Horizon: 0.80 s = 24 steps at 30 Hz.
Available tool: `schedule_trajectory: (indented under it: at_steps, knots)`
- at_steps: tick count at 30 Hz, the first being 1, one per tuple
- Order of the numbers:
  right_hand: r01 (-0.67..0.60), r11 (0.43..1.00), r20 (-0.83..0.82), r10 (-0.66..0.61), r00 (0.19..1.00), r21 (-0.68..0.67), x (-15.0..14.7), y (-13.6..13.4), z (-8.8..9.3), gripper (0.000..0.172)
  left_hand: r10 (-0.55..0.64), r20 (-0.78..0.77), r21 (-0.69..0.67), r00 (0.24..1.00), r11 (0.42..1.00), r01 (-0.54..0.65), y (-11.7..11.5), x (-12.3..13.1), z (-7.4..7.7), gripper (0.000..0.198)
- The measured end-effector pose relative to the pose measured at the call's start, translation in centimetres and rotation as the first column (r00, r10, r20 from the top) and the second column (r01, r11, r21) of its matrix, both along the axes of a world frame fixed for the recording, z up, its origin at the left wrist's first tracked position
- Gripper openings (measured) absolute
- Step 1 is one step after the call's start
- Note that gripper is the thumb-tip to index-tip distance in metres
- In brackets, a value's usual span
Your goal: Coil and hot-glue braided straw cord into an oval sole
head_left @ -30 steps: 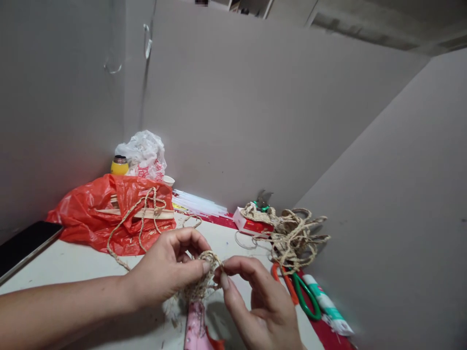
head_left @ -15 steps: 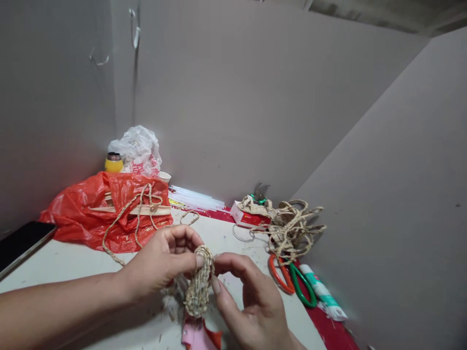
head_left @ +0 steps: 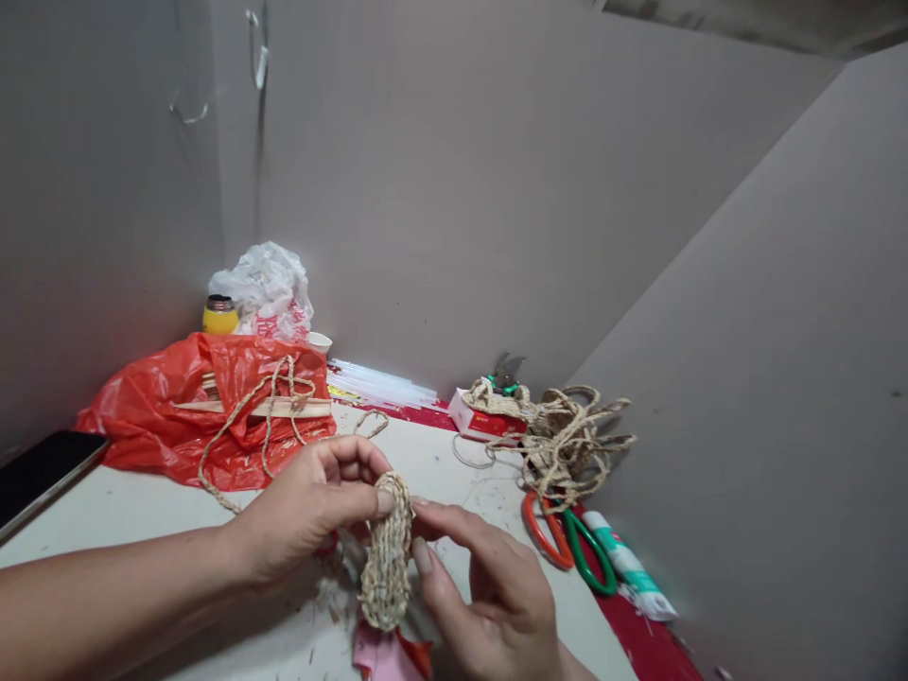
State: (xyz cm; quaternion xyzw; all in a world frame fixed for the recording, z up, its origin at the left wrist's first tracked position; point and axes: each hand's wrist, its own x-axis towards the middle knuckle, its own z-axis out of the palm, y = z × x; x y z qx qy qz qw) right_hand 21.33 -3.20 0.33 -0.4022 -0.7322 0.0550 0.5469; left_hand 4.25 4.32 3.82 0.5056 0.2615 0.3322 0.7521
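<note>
An oval woven straw sole [head_left: 387, 567], made of rows of braided cord, is held upright over the table. My left hand [head_left: 319, 501] pinches its upper end, thumb on the near face and fingers behind. Close to the sole's right edge is my right hand [head_left: 489, 586], its index fingertip at the edge and its thumb a little lower. A gap shows between that thumb and index finger, and I see nothing gripped there. Below the sole lies a pink and red piece [head_left: 387, 653], partly hidden.
A red plastic bag [head_left: 156, 407] with braided cord lies at left, beside a phone [head_left: 49, 478]. At right are a heap of straw cord [head_left: 567, 445], orange and green scissor-like handles [head_left: 592, 558] and a white-green roll [head_left: 631, 567]. Grey walls enclose the table [head_left: 426, 435].
The sole has turned slightly, showing more of its flat face toward me. My right fingers have shifted a little along its edge; my left hand keeps its pinch.
</note>
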Motion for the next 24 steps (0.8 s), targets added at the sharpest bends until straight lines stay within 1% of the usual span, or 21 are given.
schedule_trajectory:
  at_steps: [2, 4, 7, 10, 13, 18, 24]
  knots:
    - [0.027, 0.999, 0.03, -0.028, 0.999, 0.031, 0.1, 0.0, -0.6, 0.053, -0.015, -0.002, -0.009, 1.0, 1.0, 0.015, 0.1, 0.0, -0.2, 0.018]
    - [0.039, 0.998, 0.042, -0.041, 0.998, 0.053, 0.2, 0.0, -1.2, 0.055, -0.023, -0.009, -0.019, 1.0, 1.0, 0.023, 0.1, 0.0, -0.3, 0.018]
    - [0.014, 0.999, -0.02, -0.013, 1.0, 0.047, 0.0, -0.2, -1.6, 0.049, -0.024, -0.01, -0.023, 1.0, 0.999, 0.024, 0.0, 0.1, 0.0, 0.019]
    - [0.03, 0.999, -0.117, -0.027, 0.993, 0.016, -0.3, -0.4, -1.5, 0.037, -0.016, 0.001, -0.032, 1.0, 0.999, 0.016, -0.2, 0.1, 0.3, 0.018]
    - [0.041, 0.999, -0.128, -0.043, 0.991, -0.02, -0.4, -0.5, -1.2, 0.03, -0.002, -0.006, -0.03, 1.0, 1.0, 0.002, -0.2, 0.1, 0.2, 0.019]
    - [0.021, 0.998, -0.113, -0.028, 0.993, -0.066, 0.0, -0.3, -0.8, 0.027, 0.02, -0.028, -0.018, 0.999, 1.0, -0.02, 0.0, 0.1, -0.1, 0.021]
    - [-0.051, 0.989, -0.15, 0.03, 0.988, -0.139, -0.1, 0.2, -0.4, 0.026, 0.034, -0.043, -0.038, 0.998, 0.999, -0.036, 0.1, 0.0, 0.0, 0.022]
